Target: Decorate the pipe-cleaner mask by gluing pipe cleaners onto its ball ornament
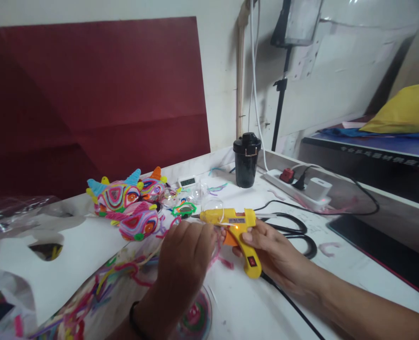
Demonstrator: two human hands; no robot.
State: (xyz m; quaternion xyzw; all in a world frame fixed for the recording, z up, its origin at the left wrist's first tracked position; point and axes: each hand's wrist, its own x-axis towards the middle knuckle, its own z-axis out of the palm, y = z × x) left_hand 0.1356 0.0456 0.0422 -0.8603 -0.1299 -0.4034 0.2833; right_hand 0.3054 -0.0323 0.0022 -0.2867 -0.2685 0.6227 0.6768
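My right hand point(269, 243) grips a yellow hot glue gun point(250, 250) by its handle, with fingers around the orange trigger point(230, 238). A small orange light glows on the gun's body, and its nozzle points left. My left hand point(186, 252), a black band on its wrist, is closed just below the gun's front. A clear plastic ball point(212, 206) shows above its fingertips, overlapping the gun, and appears held there. Pink fuzzy stems point(225, 262) show beneath the fingers. Beyond the nozzle lies a green-and-orange fuzzy-stem piece point(184, 209).
Colourful horned fuzzy-stem heads point(119, 197) sit at the back left, near loose stems point(103, 278) and white paper point(78, 255). A black cup point(246, 165), a power strip point(290, 189), coiled black cable point(297, 226) and a dark flat panel point(382, 250) lie right. A round container point(198, 311) is in front.
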